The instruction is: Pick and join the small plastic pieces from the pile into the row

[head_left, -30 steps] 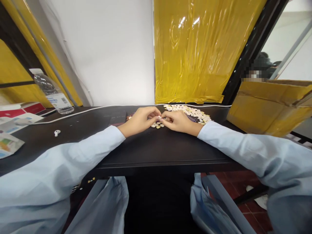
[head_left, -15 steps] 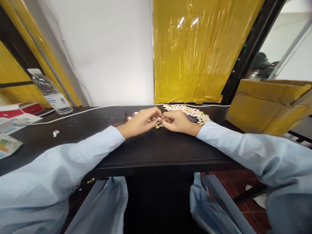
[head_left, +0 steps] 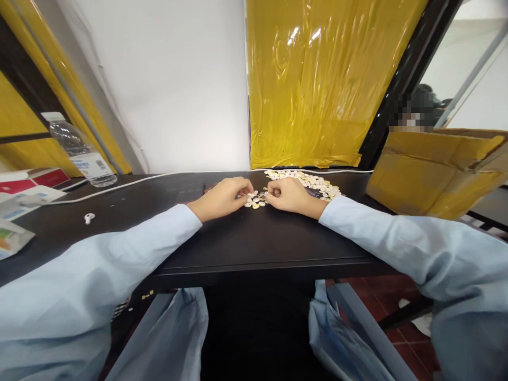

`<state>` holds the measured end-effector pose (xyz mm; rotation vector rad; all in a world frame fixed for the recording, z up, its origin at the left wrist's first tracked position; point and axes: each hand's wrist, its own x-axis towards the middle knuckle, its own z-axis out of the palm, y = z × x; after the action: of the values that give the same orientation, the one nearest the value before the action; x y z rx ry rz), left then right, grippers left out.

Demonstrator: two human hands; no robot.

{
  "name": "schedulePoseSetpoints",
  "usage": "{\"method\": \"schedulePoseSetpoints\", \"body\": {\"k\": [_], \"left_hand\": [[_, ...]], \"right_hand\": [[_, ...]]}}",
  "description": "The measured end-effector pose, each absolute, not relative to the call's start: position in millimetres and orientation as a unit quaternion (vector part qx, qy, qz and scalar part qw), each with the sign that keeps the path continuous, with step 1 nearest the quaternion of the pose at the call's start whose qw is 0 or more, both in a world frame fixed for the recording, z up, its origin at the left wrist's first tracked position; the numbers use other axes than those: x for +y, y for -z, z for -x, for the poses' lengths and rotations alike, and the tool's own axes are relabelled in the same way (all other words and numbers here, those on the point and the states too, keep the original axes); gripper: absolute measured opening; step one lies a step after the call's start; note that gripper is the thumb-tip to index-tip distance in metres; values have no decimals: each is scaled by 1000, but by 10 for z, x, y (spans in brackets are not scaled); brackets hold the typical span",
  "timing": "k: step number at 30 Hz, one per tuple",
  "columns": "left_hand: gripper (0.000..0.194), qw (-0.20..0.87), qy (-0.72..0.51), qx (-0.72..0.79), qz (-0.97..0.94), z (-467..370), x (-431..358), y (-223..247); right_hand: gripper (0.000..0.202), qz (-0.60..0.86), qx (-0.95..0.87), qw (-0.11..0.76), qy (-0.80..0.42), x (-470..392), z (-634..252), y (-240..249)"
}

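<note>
My left hand (head_left: 224, 198) rests low over the dark table with its fingers curled and thumb drawn in. A pale bit shows by its fingertips, but I cannot make out what is pinched there. Across a small gap, my right hand (head_left: 292, 196) is closed, thumb against the bent forefinger; its contents are hidden. Between the two lies a small cluster of flat round pieces (head_left: 256, 202), cream and yellow. A larger spread of similar pieces (head_left: 323, 186) lies behind and to the right of my right hand. Darker reddish pieces are mostly covered behind my left hand.
A clear water bottle (head_left: 93, 161) stands at the left, near a white earbud (head_left: 89, 217) and a white cable (head_left: 130, 184). A cardboard box (head_left: 432, 174) sits at the right. The table's front edge (head_left: 262, 266) runs before me; a wall rises behind.
My hands were together at the fingertips around a small pale piece; now they are apart, the left shifted slightly left. More of the small cluster shows between them.
</note>
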<state>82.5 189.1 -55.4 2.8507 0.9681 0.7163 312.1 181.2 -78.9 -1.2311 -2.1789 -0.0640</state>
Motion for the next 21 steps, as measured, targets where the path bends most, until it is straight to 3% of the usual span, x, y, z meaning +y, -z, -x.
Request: {"method": "schedulePoseSetpoints", "body": {"k": [7,16,21], "left_hand": [[27,-25,-206,356,-911,-753,1934,493],[44,-132,-65,491,-859,-670,1914,435],[39,-124,-13,503,-855,-690,1898,437]], "right_hand": [[19,484,-822,298,27,1825,-3126,798],[21,475,-829,295,37,1812,-3109,796],[24,477,-827,296,48,1812,-3100,795]]}}
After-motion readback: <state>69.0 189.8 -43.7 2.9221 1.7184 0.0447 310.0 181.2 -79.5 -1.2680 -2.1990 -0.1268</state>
